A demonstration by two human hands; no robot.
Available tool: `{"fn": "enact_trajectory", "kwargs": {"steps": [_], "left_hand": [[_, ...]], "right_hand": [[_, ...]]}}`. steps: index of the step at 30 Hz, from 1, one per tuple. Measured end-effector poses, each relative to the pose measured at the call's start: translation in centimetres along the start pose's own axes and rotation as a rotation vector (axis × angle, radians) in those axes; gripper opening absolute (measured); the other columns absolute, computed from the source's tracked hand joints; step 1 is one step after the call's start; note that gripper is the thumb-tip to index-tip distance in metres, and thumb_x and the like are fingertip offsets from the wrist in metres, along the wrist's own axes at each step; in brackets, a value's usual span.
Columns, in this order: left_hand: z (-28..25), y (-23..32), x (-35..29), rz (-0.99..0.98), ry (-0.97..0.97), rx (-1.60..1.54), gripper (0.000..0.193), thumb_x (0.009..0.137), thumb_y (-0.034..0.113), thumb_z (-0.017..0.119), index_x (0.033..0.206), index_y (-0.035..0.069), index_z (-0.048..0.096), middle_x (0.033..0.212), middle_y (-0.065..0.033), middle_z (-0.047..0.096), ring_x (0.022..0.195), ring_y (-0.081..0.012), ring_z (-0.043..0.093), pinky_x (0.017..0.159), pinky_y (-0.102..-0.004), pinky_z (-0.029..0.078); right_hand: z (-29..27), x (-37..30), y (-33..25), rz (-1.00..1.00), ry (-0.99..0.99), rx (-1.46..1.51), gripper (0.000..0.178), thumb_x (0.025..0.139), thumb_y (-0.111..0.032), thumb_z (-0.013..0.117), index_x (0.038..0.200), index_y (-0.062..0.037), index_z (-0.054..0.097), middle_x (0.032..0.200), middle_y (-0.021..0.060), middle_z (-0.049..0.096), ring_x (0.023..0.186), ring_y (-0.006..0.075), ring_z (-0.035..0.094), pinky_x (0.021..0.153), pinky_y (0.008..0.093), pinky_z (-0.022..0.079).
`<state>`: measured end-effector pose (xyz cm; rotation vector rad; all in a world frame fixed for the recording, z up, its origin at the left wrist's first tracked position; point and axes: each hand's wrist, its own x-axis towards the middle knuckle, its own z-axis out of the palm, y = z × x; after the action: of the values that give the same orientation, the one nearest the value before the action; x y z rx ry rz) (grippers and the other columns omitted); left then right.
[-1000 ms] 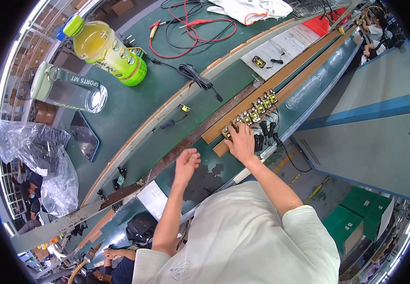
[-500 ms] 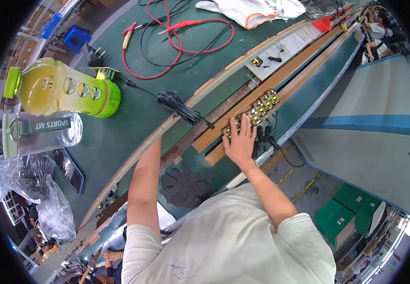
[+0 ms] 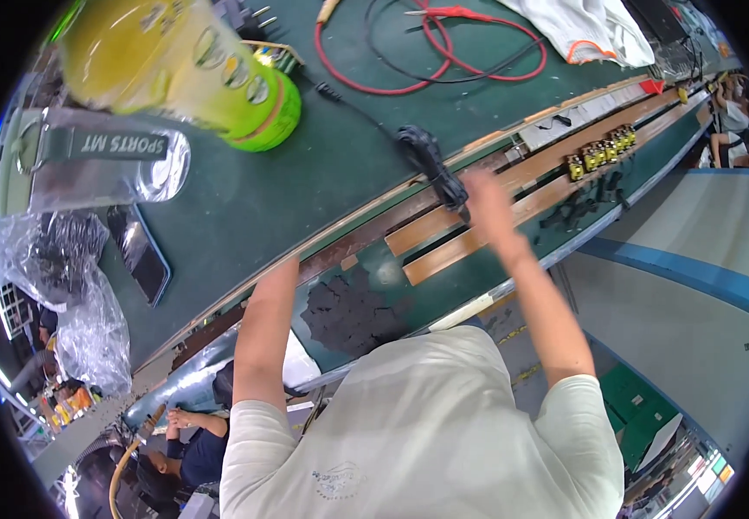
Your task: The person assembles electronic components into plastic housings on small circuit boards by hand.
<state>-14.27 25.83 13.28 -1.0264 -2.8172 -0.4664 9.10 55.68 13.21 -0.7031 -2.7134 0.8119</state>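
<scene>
A row of several small circuit boards [image 3: 597, 154] with yellow parts lies across two brown rails [image 3: 440, 227], its black leads [image 3: 578, 206] trailing on the near side. My right hand [image 3: 488, 206] is over the rails, left of the boards and apart from them. It is smeared by motion, so its fingers cannot be read. Beside its fingertips a coiled black cable [image 3: 430, 164] hangs over the shelf edge. My left forearm [image 3: 269, 324] reaches under the raised green shelf [image 3: 305, 182], which hides that hand. Dark flat scraps [image 3: 348, 316] lie in a pile between my arms.
On the shelf stand a yellow-green bottle [image 3: 262, 112] and a clear bottle [image 3: 154, 160]. A phone [image 3: 141, 255], plastic wrap [image 3: 89, 320], red and black test leads [image 3: 448, 52] and a white glove [image 3: 591, 30] lie there too. Another person [image 3: 188, 450] sits at the lower left.
My right hand has come off the circuit boards and moved left toward the coiled cable. The boards sit farther along the rails, away from the near ends. The view has shifted.
</scene>
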Motion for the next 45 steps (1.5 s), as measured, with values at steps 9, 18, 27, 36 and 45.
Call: {"fn": "enact_trajectory", "kwargs": {"steps": [9,18,27,36,45], "left_hand": [[-1.5,-4.5,-6.3,0.218,0.166,0.484,0.029,0.103,0.028,0.056,0.11,0.002,0.067,0.089,-0.0117,0.072,0.076,-0.0248,0.069,0.064,-0.0411,0.055],[-3.7,-3.1,-18.4,-1.148,-0.119,-1.446,0.032,0.102,0.014,0.054,0.132,0.001,0.053,0.088,-0.0143,0.072,0.069,-0.0204,0.07,0.061,-0.0298,0.056],[-6.0,-1.3,-18.5,-0.998,-0.338,-1.574,0.052,0.095,-0.002,0.056,0.146,0.005,0.045,0.112,-0.0159,0.07,0.08,-0.0206,0.073,0.07,-0.0295,0.059],[-8.6,0.2,-16.6,-0.763,-0.387,-1.531,0.057,0.094,-0.005,0.052,0.149,0.008,0.041,0.119,-0.0185,0.067,0.083,-0.0213,0.072,0.072,-0.03,0.058],[-11.8,4.4,-16.2,-0.664,-0.481,-1.581,0.059,0.095,-0.004,0.052,0.151,0.01,0.04,0.116,-0.015,0.067,0.081,-0.02,0.072,0.068,-0.0284,0.058]], "right_hand": [[16.8,-9.7,-12.8,-0.389,-0.377,-0.068,0.027,0.078,-0.002,0.07,0.104,-0.0066,0.062,0.1,0.0136,0.058,0.093,0.0365,0.066,0.076,0.0463,0.058],[18.0,-12.0,-10.4,-0.198,-0.473,-0.195,0.036,0.075,-0.001,0.074,0.105,-0.0023,0.055,0.106,0.0167,0.056,0.095,0.0357,0.068,0.073,0.0433,0.06],[17.5,-14.9,-12.5,0.1,-0.213,-0.047,0.028,0.086,-0.004,0.073,0.106,-0.002,0.053,0.108,0.0213,0.06,0.091,0.0442,0.067,0.078,0.0511,0.056],[14.1,-15.3,-13.2,0.456,-0.332,0.639,0.025,0.093,-0.005,0.069,0.117,-0.002,0.062,0.083,0.0097,0.063,0.075,0.0253,0.069,0.068,0.0363,0.056],[4.0,-13.6,-21.5,0.292,-0.162,0.973,0.018,0.095,0.001,0.065,0.111,-0.0031,0.073,0.086,0.0055,0.061,0.071,0.0163,0.062,0.062,0.0296,0.05]]}}
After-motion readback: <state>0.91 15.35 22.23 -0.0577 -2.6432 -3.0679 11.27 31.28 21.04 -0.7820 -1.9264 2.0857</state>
